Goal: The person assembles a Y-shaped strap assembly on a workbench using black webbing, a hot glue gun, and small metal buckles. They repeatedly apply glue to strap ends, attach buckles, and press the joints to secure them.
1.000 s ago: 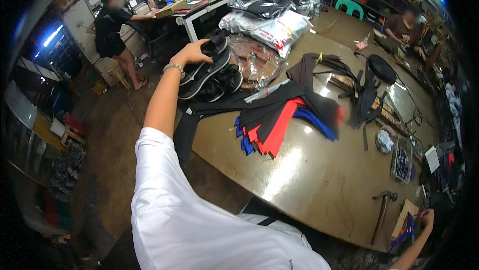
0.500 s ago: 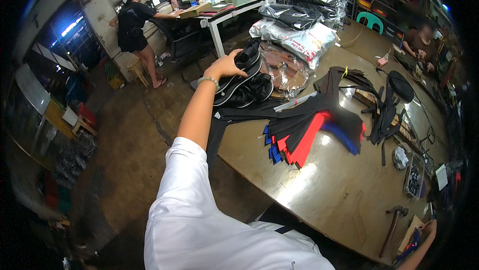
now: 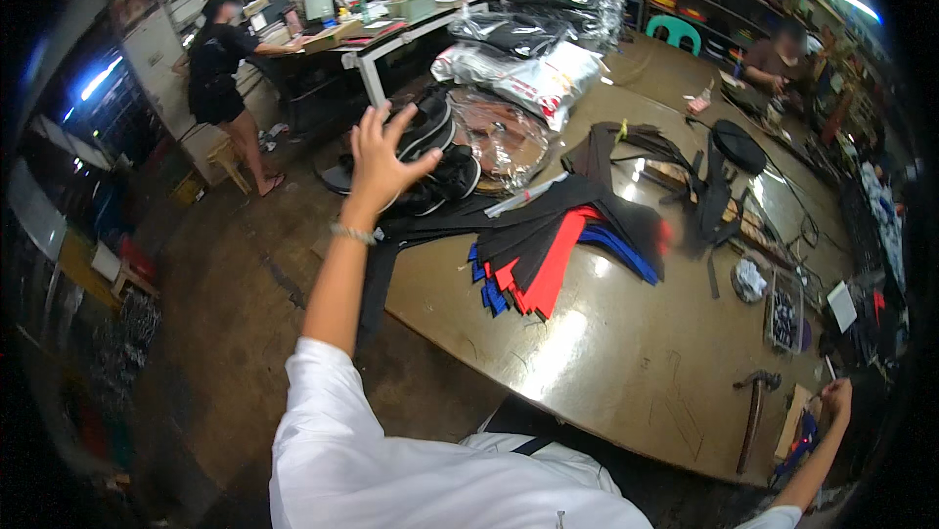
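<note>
My left hand (image 3: 384,165) is raised with its fingers spread, holding nothing, in front of a pile of black sandals with pale sole edges (image 3: 456,173) at the table's far left corner. My right hand (image 3: 836,400) is at the table's right side, fingers bent together. A thin white stick (image 3: 830,369) shows at its fingertips; whether it is held is too small to tell. Beside this hand lie a hammer (image 3: 753,421) with a brown handle and a tan piece of board (image 3: 794,421). Black, red and blue strips (image 3: 548,260) lie fanned out mid-table.
Plastic-wrapped brown goods (image 3: 499,138) and a white plastic bag (image 3: 523,79) stand behind the sandals. A clear box of small parts (image 3: 785,309) and black straps (image 3: 719,197) lie at the right. One person (image 3: 220,69) stands at a far desk; another (image 3: 778,65) sits at the far right.
My left hand has come off the black sandals, and its fingers have spread. My right hand has moved up a little beside the hammer. The whole view has shifted.
</note>
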A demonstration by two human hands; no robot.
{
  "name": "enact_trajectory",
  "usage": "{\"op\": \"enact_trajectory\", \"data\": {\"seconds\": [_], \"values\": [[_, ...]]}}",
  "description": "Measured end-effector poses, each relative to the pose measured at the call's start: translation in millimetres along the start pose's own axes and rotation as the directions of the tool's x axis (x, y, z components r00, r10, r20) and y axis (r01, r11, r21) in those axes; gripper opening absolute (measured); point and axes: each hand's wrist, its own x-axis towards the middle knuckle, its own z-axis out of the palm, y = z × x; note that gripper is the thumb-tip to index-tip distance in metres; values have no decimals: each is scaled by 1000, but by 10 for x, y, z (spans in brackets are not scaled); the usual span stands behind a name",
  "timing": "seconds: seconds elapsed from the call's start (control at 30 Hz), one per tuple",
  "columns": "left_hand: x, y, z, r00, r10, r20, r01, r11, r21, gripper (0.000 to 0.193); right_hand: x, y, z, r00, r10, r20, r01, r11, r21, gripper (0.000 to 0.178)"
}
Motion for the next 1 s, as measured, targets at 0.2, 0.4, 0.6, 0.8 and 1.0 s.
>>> {"op": "enact_trajectory", "data": {"seconds": [0.2,0.4,0.6,0.8,1.0], "values": [[-1492,1740,-239,998,68,12,-39,700,-713,23,155,259,324,929,320,186,-370,796,480,13],[-2216,2835,-338,946,241,218,34,595,-803,23,182,-74,315,947,315,55,-300,816,493,47],[-2220,2918,-270,911,308,274,37,601,-798,19,-315,-1079,-262,964,41,262,-9,993,-121,23],[-2240,2910,-234,901,244,358,142,614,-776,14,-548,-1394,-437,931,297,213,-223,922,-316,14],[-2217,2920,-237,874,239,422,205,607,-768,13,-559,-1360,-363,954,299,-2,-289,918,-273,10]]}}
